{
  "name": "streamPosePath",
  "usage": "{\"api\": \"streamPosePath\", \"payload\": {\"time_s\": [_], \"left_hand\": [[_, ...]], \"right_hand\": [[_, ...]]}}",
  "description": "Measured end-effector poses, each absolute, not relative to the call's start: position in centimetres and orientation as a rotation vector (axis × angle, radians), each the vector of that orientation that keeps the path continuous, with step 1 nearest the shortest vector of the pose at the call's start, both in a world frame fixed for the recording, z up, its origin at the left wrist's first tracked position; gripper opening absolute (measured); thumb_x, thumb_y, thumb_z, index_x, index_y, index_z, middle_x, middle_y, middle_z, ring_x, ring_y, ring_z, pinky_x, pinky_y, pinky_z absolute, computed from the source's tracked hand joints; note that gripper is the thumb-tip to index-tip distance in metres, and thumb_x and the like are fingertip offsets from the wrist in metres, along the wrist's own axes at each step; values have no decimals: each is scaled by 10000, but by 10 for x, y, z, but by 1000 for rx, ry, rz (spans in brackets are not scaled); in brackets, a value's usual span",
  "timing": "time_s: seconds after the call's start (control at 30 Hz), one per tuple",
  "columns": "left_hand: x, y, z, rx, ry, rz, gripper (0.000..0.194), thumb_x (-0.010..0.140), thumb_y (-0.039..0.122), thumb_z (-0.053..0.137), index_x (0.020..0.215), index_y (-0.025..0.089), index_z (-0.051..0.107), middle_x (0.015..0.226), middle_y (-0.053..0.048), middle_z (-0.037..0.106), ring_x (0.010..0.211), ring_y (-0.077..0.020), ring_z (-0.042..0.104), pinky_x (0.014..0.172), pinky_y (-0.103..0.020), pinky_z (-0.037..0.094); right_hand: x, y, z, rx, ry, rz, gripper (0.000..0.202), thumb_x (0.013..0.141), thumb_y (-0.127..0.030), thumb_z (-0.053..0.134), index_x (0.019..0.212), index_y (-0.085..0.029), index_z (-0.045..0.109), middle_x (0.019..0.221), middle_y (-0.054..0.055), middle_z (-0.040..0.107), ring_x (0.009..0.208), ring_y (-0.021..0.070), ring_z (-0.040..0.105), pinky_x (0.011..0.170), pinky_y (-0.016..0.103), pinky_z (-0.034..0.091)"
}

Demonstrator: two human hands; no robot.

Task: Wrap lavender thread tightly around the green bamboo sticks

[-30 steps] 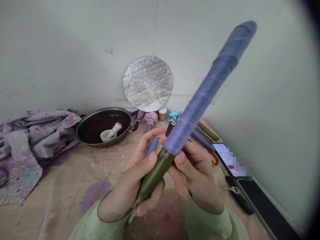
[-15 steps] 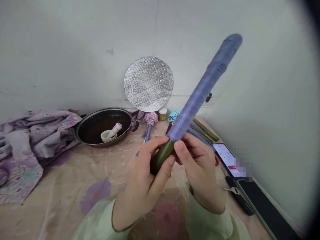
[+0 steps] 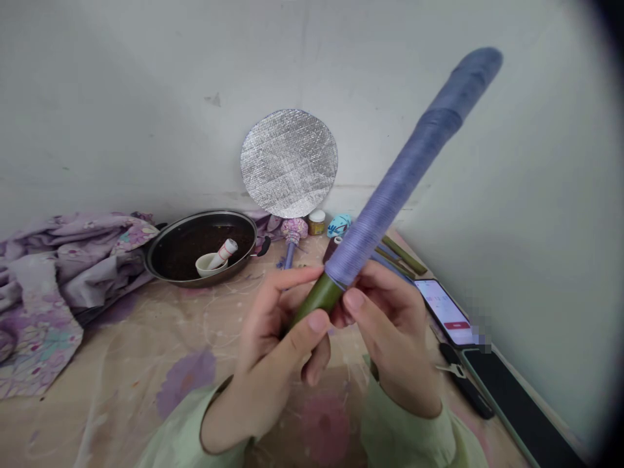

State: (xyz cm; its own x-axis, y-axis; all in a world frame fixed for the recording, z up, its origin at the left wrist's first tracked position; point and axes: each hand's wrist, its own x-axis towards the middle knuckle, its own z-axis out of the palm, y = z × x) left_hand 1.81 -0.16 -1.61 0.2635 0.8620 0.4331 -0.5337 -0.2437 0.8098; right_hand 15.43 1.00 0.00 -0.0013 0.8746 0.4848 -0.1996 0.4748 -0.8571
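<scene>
A green stick (image 3: pixel 319 298), smooth like a plant stem, slants up to the right across the view. Most of its length is wound with blue-purple thread (image 3: pixel 390 195) in tight rings, and its upper end has a smoother covering of the same colour. My left hand (image 3: pixel 280 344) is closed around the bare green lower end, thumb on top. My right hand (image 3: pixel 390 325) is closed at the lower edge of the winding, its thumb near the last rings and the other fingers behind the stick. Whether a loose thread end lies in its fingers cannot be seen.
A round silver foil fan (image 3: pixel 289 162) leans on the wall. A dark pan (image 3: pixel 166 234) holds a small white cup (image 3: pixel 212 265). Bunched floral cloth (image 3: pixel 43 279) lies left. Along the right are green stems (image 3: pixel 404 255), a lit phone (image 3: pixel 446 312) and a black-handled tool (image 3: pixel 465 380).
The stick has shifted up and to the right and its top end stands higher. My left hand's fingers have loosened and moved along the green end. My right hand has barely moved.
</scene>
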Motion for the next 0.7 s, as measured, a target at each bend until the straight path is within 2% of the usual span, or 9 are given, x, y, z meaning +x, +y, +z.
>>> {"api": "streamPosePath", "payload": {"time_s": [0.13, 0.27, 0.43, 0.5, 0.7], "left_hand": [[16, 0, -15, 1134, 273, 1294, 243, 1025, 242, 489, 1216, 351, 592, 886, 20, 643, 382, 12, 405, 357, -102, 265], [16, -1, -15, 1170, 350, 1358, 225, 1011, 248, 536, 1206, 347, 589, 879, 25, 656, 385, 1, 433, 359, -105, 305], [18, -1, -13, 1208, 480, 1487, 228, 997, 202, 569, 1182, 324, 619, 869, 31, 651, 439, -14, 507, 390, -100, 382], [18, 0, -13, 1219, 474, 1502, 245, 999, 190, 559, 1192, 326, 624, 877, 29, 657, 442, -13, 513, 393, -96, 392], [20, -1, -12, 1192, 488, 1501, 249, 982, 186, 592, 1178, 330, 648, 885, 24, 672, 456, -12, 525, 422, -99, 425]], "right_hand": [[152, 10, -1, -633, -1264, 1004, 117, 938, -268, 689, 1020, -243, 768, 648, -24, 667, 507, 107, 608, 495, 228, 553], [150, 12, -3, -621, -1191, 984, 168, 921, -305, 716, 1083, -268, 743, 652, -41, 652, 519, 113, 606, 521, 248, 562], [152, 11, 0, -725, -1244, 900, 37, 898, -207, 724, 884, -242, 719, 625, -53, 614, 539, 92, 586, 482, 184, 485], [152, 11, 2, -723, -1270, 910, 98, 913, -198, 705, 820, -225, 694, 626, -49, 614, 557, 91, 600, 501, 182, 490], [152, 10, -2, -686, -1191, 937, 132, 947, -241, 686, 818, -216, 676, 603, -54, 570, 571, 84, 583, 521, 175, 474]]}}
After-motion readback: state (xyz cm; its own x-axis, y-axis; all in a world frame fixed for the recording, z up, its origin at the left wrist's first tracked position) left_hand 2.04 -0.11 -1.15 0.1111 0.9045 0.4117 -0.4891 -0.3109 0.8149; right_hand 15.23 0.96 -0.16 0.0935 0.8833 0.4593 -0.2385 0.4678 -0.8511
